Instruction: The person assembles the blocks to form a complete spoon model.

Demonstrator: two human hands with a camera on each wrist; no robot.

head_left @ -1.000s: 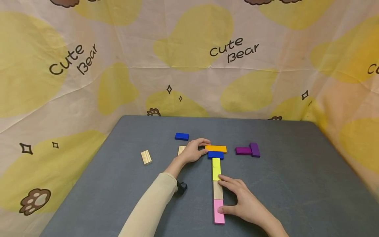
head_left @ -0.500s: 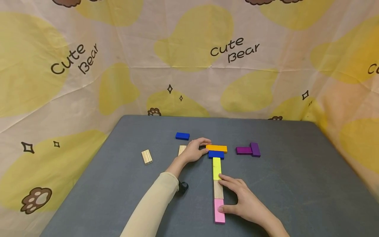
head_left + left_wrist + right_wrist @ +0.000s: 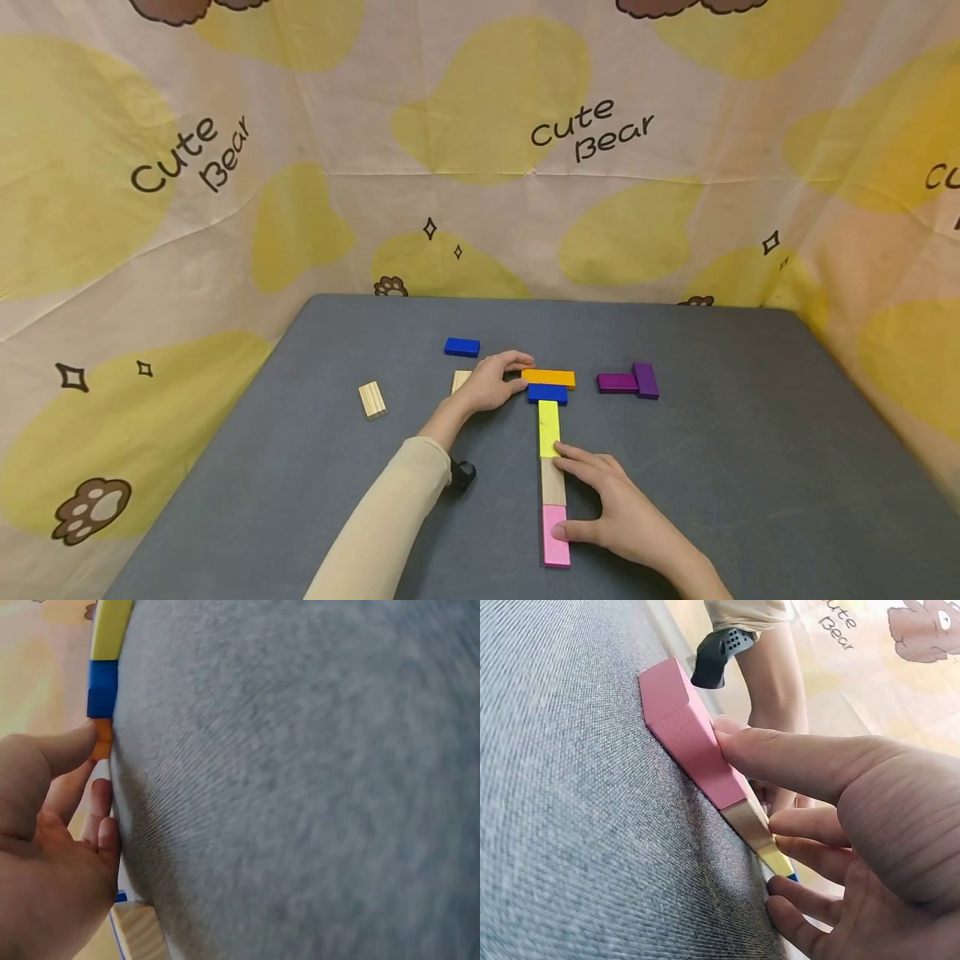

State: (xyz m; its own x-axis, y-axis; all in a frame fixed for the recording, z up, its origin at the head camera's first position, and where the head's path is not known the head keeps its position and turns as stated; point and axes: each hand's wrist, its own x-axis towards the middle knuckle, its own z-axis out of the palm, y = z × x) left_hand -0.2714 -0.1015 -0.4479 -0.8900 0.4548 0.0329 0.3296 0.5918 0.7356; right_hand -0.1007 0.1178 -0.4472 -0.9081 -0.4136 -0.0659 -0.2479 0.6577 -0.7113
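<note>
A row of wooden blocks lies on the table: a pink block [image 3: 556,550] nearest, then a plain wood block [image 3: 552,487] and a yellow block [image 3: 548,425]. Across the row's far end lies a blue block [image 3: 547,395], with an orange block [image 3: 555,379] right behind it. My left hand [image 3: 491,382] pinches the orange block's left end, thumb in front and index finger behind. With its thumb on the pink block, my right hand [image 3: 626,517] rests relaxed fingertips near the joint of the plain and yellow blocks. The right wrist view shows the thumb [image 3: 780,754] against the pink block.
Two purple blocks [image 3: 617,383] touch each other at the right. Another blue block [image 3: 462,347] lies at the back. One striped plain block [image 3: 372,400] lies at the left; a second [image 3: 461,380] is partly behind my left hand. A printed cloth [image 3: 480,208] hangs behind the table.
</note>
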